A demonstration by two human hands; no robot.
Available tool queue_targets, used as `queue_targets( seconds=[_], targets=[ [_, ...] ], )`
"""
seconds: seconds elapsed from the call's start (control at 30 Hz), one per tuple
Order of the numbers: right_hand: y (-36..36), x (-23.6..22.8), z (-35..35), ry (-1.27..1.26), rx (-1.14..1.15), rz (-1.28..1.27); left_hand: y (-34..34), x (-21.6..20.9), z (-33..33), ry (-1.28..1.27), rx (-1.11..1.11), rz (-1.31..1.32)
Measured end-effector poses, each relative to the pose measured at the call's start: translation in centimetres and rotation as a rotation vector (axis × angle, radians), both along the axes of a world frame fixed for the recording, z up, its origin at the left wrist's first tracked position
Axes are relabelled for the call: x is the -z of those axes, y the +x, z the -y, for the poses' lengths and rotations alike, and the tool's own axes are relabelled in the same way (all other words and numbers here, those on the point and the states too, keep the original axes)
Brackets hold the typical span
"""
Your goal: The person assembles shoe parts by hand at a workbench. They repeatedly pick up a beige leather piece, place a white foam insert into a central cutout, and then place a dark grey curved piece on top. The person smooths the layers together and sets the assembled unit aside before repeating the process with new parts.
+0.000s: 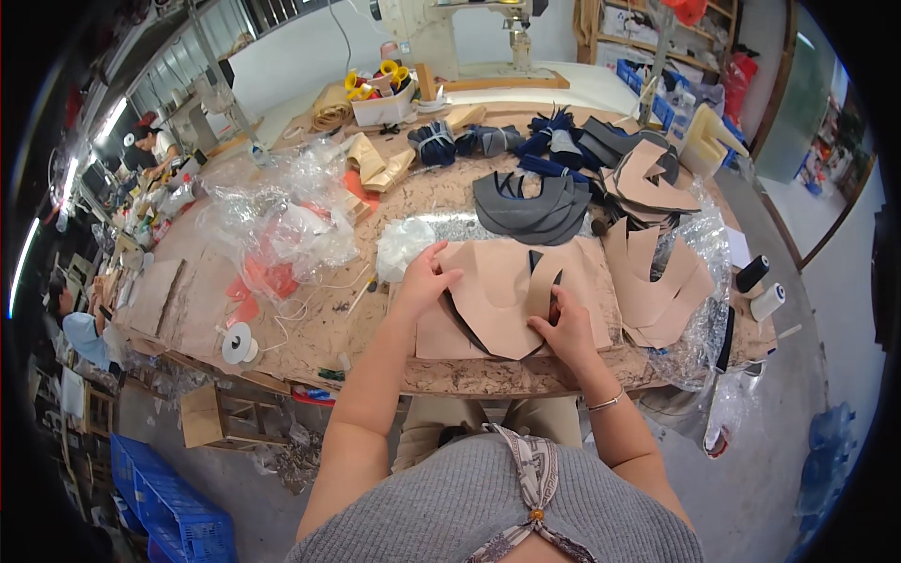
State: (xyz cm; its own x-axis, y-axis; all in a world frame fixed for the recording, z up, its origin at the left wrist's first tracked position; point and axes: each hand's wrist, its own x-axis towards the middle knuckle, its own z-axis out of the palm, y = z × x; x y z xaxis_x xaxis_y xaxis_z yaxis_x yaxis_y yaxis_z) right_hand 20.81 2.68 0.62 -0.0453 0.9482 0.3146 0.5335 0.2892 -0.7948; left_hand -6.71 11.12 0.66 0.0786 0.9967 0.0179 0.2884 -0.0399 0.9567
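A beige cut leather piece with a dark underside and a curved cut-out lies before me over a beige sheet. My left hand is closed on its upper left edge, thumb on top. At its right side, my right hand pinches a narrow curved strip of the piece between thumb and fingers. The dark backing shows along the lower left edge and behind the strip. Further right lie similar beige leather pieces, stacked over one another. Dark grey curved pieces are fanned out just beyond my hands.
Crumpled clear plastic covers the table's left part, near a white spool. Tied dark blue bundles and a white box stand at the back, before a sewing machine. Thread cones stand at the right edge.
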Motion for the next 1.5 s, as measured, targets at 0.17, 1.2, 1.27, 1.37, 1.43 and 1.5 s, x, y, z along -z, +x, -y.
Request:
queue_targets(
  seconds=[0.17,1.2,1.27,1.37,1.43,1.5],
  targets=[
    [0.2,0.3,-0.1,0.021,0.005,0.001,0.5,-0.7,-0.1,0.049,-0.066,-0.279],
    [33.0,1.6,5.1,-0.524,1.086,0.652,9.3,-0.4,8.3,0.499,0.315,-0.918],
    [32.0,0.6,4.5,-0.534,1.065,0.576,9.1,-0.1,8.4,0.526,0.302,-0.891],
    [34.6,1.2,3.8,-0.681,1.067,0.520,9.1,-0.2,8.5,0.547,0.307,-0.833],
    [34.7,1.0,3.6,-0.642,1.050,0.458,9.0,0.0,8.5,0.583,0.288,-0.795],
    [32.5,-0.6,3.4,-0.571,1.055,0.447,8.8,-0.1,8.6,0.588,0.281,-0.792]
  ],
)
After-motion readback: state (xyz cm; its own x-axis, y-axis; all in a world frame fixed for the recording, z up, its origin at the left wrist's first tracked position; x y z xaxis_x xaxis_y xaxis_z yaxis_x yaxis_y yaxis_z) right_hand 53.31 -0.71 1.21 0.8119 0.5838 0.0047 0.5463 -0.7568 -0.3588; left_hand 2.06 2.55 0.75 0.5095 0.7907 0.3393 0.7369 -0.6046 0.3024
